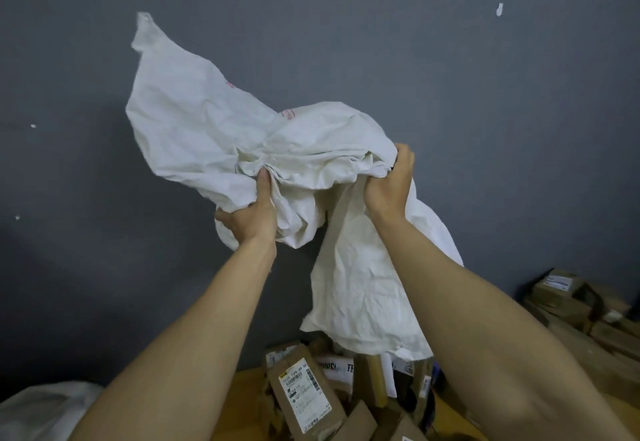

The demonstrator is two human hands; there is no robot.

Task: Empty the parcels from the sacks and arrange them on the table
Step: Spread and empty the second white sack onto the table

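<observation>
Both hands [325, 203] grip the sack [221, 136] above the parcels [304, 395].

- Your sack [214, 122]: faint red print in two spots, too blurred to read.
- Brown parcel [292, 361] below you: white shipping label [306, 395] with a barcode, digits unclear.
- White parcel [337, 369]: bold black letters, only a "T" clear.

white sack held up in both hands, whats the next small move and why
Probably drop the white sack aside, clear of the pile. It hangs limp between the left hand and right hand with no bulge showing, and cardboard parcels lie heaped on the wooden table below, unarranged.
</observation>
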